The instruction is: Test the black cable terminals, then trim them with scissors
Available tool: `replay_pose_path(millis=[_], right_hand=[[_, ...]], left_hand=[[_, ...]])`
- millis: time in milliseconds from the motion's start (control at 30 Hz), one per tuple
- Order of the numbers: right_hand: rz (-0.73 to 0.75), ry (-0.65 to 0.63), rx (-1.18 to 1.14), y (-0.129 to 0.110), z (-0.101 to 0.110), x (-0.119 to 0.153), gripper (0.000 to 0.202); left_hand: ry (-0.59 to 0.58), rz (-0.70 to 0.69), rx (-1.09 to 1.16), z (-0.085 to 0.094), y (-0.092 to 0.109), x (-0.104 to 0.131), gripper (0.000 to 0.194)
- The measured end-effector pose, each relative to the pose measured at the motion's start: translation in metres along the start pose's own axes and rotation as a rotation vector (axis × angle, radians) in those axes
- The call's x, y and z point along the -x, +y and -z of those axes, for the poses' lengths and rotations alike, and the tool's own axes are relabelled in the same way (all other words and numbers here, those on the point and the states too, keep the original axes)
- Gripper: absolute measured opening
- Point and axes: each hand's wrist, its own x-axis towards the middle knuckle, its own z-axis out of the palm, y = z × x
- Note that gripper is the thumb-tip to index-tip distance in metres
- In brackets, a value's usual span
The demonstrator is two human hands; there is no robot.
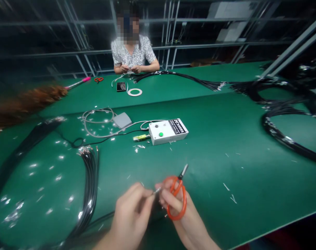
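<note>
My left hand (134, 208) pinches a black cable (103, 218) close to its stripped, silvery end (157, 190). That end points right and meets the fingertips of my right hand (171, 199). Orange-handled scissors (183, 201) hang in my right hand, a handle loop around the fingers and the short blades pointing up and away. The right fingertips are partly blurred, so how they touch the cable end is unclear. Left of my hands lies a bundle of black cables (91, 180) with bare copper-coloured ends.
A white box with a green button (163, 132) sits mid-table, wired to a grey pedal (123, 120). Coiled black cables (277, 128) lie at right. Scraps (233, 198) are scattered about. Across the table sits a co-worker (133, 52), near red scissors (98, 80) and a tape roll (134, 92).
</note>
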Motion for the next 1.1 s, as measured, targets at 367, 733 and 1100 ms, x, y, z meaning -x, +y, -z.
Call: replay_pose_path(millis=[367, 733, 1100], right_hand=[[-0.075, -0.051, -0.073, 0.011, 0.002, 0.003, 0.031], [0.055, 0.029, 0.066, 0.000, -0.008, 0.004, 0.030], [0.148, 0.039, 0.163, -0.007, -0.008, 0.001, 0.032]], left_hand=[[0.027, 0.153, 0.129, -0.003, 0.001, 0.001, 0.016], [0.034, -0.062, -0.037, -0.004, -0.005, 0.003, 0.014], [0.004, 0.123, 0.086, -0.004, -0.003, 0.001, 0.014]])
